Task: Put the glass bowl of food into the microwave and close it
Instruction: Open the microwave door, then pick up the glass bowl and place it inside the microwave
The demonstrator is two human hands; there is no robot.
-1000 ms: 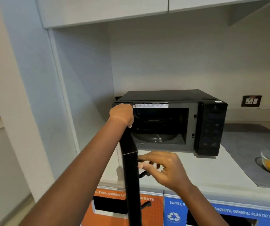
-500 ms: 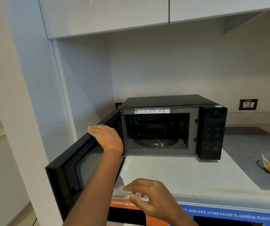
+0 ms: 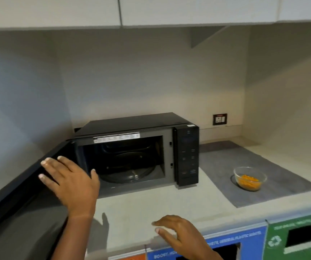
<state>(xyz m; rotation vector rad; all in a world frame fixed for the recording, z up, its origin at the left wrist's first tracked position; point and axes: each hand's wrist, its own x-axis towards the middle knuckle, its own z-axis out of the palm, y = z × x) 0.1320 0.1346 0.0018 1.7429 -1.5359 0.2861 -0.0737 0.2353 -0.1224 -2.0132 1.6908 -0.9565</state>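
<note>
A black microwave (image 3: 187, 156) stands on the pale counter with its cavity exposed and the glass turntable (image 3: 132, 174) bare inside. Its door (image 3: 14, 196) is swung wide to the left. My left hand (image 3: 70, 182) lies flat on the door's top edge, fingers spread, gripping nothing. My right hand (image 3: 181, 236) hovers over the counter's front edge, fingers apart and empty. The glass bowl of orange food (image 3: 250, 178) sits on a grey mat to the right of the microwave, far from both hands.
The grey mat (image 3: 254, 162) covers the right part of the counter (image 3: 132, 212). A wall socket (image 3: 220, 119) is behind it. Upper cabinets (image 3: 188, 10) hang overhead. Blue (image 3: 226, 244) and green (image 3: 301, 239) recycling bin fronts sit below the counter edge.
The microwave door has swung from edge-on to wide open at the left, my left hand riding on it. My right hand dropped back toward the counter's front edge. The camera shifted right.
</note>
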